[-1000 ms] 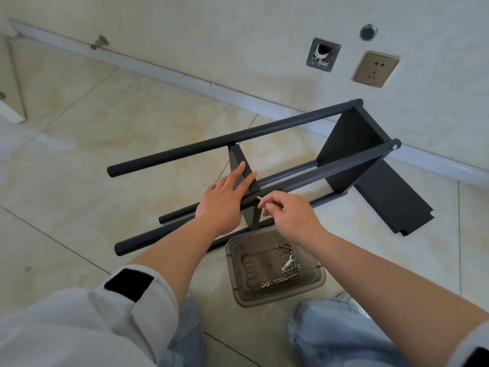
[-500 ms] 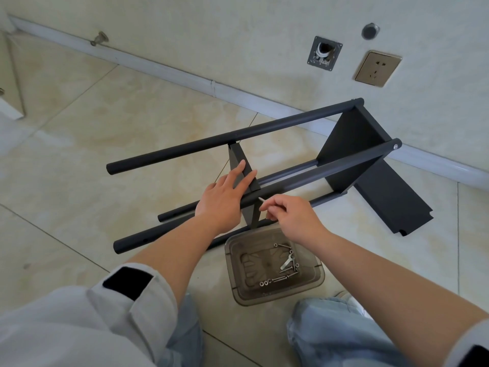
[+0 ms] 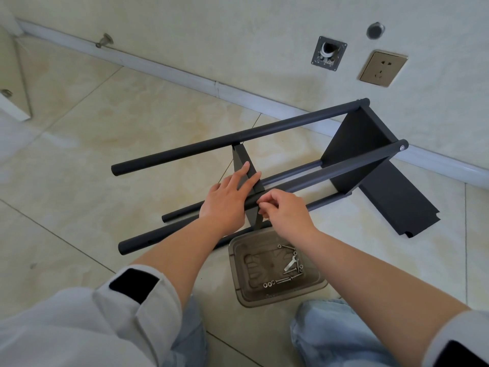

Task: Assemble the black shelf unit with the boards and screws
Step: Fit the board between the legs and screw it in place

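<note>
The black shelf unit (image 3: pixel 264 165) is laid on its side on the floor, near the wall, so that the poles can be reached from above. One board (image 3: pixel 354 152) is already fixed at the far end. A second board (image 3: pixel 244 168) is stood up between the poles. It is pressed by the left hand (image 3: pixel 227 200) with flat, straight fingers, most likely so that it is kept from tipping. The right hand (image 3: pixel 284 210) is curled at the near pole (image 3: pixel 344 168), beside that board. Something small seems to be pinched in its fingertips, maybe a screw, but it cannot be seen clearly. A tray (image 3: pixel 315 284) of spare screws (image 3: pixel 280 280) is kept just beside the knees, for easy reach. A loose board (image 3: pixel 397 202) is left by the wall.
</note>
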